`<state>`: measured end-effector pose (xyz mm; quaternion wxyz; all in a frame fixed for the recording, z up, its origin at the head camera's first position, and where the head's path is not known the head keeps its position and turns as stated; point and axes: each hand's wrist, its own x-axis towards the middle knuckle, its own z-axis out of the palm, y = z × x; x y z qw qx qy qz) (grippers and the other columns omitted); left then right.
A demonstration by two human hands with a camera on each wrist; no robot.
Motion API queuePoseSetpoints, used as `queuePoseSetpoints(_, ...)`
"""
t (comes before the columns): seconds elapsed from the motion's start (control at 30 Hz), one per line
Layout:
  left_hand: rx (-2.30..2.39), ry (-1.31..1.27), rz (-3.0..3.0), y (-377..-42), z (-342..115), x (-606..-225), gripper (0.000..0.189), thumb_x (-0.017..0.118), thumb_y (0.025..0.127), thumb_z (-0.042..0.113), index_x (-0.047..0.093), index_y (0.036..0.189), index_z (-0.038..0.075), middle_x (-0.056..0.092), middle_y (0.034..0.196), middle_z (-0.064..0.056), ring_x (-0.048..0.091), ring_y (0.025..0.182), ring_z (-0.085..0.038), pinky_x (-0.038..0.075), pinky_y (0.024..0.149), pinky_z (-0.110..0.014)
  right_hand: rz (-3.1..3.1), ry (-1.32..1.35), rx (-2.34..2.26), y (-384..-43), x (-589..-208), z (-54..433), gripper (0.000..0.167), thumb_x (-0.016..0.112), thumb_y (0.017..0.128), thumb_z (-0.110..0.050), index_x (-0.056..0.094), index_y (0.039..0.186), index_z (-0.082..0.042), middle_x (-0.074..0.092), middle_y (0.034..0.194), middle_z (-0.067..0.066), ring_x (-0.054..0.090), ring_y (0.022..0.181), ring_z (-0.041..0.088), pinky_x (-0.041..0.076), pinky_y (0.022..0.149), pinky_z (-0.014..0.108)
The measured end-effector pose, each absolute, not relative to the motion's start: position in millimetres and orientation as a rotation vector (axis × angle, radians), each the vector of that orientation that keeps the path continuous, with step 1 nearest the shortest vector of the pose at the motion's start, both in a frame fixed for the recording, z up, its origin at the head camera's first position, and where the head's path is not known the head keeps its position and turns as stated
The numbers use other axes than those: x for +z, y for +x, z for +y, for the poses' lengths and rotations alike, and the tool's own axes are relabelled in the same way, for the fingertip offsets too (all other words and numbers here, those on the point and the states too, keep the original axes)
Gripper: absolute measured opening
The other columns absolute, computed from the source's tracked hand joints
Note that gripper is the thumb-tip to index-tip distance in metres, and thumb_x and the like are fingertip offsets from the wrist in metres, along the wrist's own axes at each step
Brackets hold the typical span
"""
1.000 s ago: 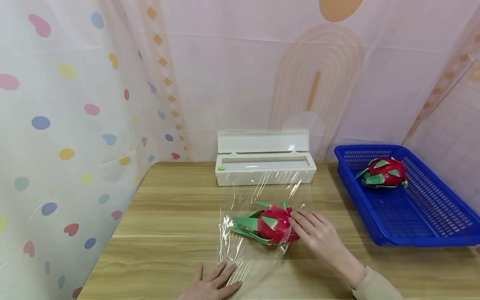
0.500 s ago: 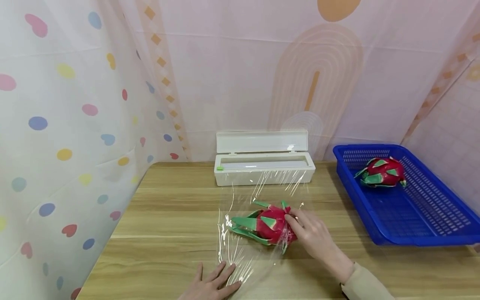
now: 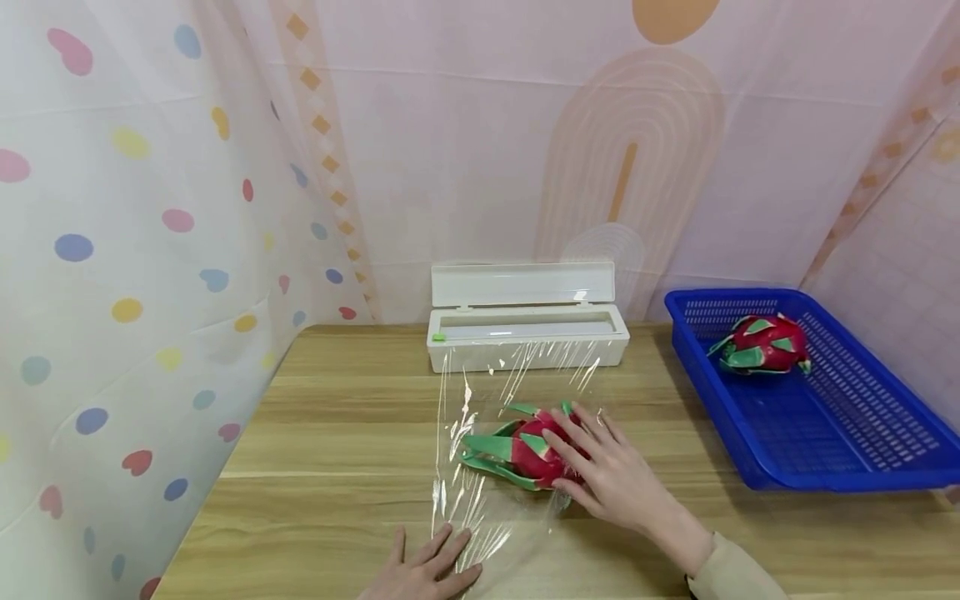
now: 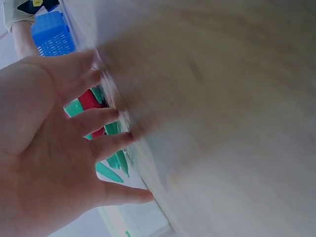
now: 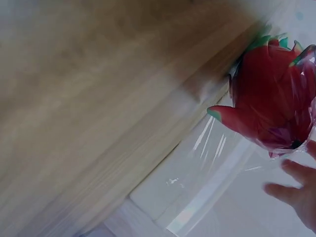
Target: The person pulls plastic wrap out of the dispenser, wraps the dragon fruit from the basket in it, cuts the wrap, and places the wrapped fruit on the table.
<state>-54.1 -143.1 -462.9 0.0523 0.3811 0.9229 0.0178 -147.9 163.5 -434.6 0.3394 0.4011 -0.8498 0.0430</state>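
Note:
A dragon fruit [image 3: 528, 454], red with green scales, lies on the wooden table under a sheet of clear cling film [image 3: 480, 525]. Over its right end my right hand [image 3: 618, 479] spreads its fingers, touching the wrapped fruit. In the right wrist view the film clings in creases to the end of the dragon fruit [image 5: 271, 94] near the fingertips [image 5: 279, 192]. My left hand [image 3: 423, 571] rests at the front left with fingers apart, its fingertips on the film's near corner. The left wrist view shows the left palm [image 4: 59, 153] with fingers extended to the tabletop.
Behind the fruit stands a white cling film dispenser [image 3: 528, 354], lid raised, the film running from it toward me. A blue basket [image 3: 795, 479] on the right holds another dragon fruit [image 3: 768, 343]. Patterned curtains [image 3: 465, 167] hang behind and at the sides.
My right hand has gone from closed-up fingers at the fruit's right end to spread fingers farther over it. The left hand has stayed in place. Film creases at the left have shifted.

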Motion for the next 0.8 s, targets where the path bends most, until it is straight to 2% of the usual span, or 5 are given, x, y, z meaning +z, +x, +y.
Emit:
queuePoseSetpoints(0.13, 0.055, 1.154, 2.773, -54, -143, -459, 0.055, 0.036, 0.091, 0.065, 0.053, 0.134, 0.034, 0.047, 0.146, -0.004, 0.049, 0.130, -0.030, 0.041, 0.084, -0.071, -2.290, 1.064, 0.130, -148, -437, 162, 0.063, 0.031, 0.098, -0.056, 0.050, 0.138, -0.011, 0.048, 0.145, 0.011, 0.043, 0.133, 0.038, 0.047, 0.096, 0.055)
queuePoseSetpoints(0.33, -0.098, 1.270, 2.846, -54, -139, -450, 0.056, 0.033, 0.092, 0.066, 0.057, 0.130, 0.033, 0.054, 0.141, -0.004, 0.055, 0.125, -0.027, 0.045, 0.084, -0.064, -2.270, 1.077, 0.176, -148, -437, 160, 0.063, 0.034, 0.097, -0.055, 0.053, 0.135, -0.009, 0.052, 0.141, 0.013, 0.047, 0.128, 0.042, 0.054, 0.087, 0.049)
queuePoseSetpoints(0.5, -0.357, 1.551, 3.048, -56, -141, -445, 0.052, 0.038, 0.088, 0.068, 0.067, 0.111, 0.031, 0.067, 0.122, 0.003, 0.065, 0.109, -0.020, 0.050, 0.083, -0.056, -2.272, 1.074, 0.157, -147, -437, 160, 0.061, 0.034, 0.098, -0.054, 0.053, 0.134, -0.009, 0.052, 0.141, 0.013, 0.048, 0.128, 0.041, 0.058, 0.077, 0.045)
queuePoseSetpoints(0.63, -0.405, 1.743, 3.123, -60, -141, -441, 0.043, 0.043, 0.086, 0.065, 0.067, 0.088, 0.029, 0.072, 0.102, 0.012, 0.068, 0.097, -0.011, 0.051, 0.082, -0.052, -2.276, 1.073, 0.166, -147, -438, 160, 0.061, 0.032, 0.098, -0.053, 0.053, 0.135, -0.009, 0.051, 0.141, 0.013, 0.047, 0.129, 0.041, 0.058, 0.076, 0.044)
queuePoseSetpoints(0.8, -0.289, 1.918, 3.196, -64, -139, -437, 0.045, 0.040, 0.092, 0.061, 0.062, 0.081, 0.023, 0.069, 0.080, 0.013, 0.067, 0.082, -0.004, 0.053, 0.079, -0.046, -2.286, 1.067, 0.177, -147, -437, 160, 0.061, 0.033, 0.098, -0.053, 0.052, 0.136, -0.009, 0.051, 0.142, 0.013, 0.046, 0.130, 0.041, 0.059, 0.069, 0.040)
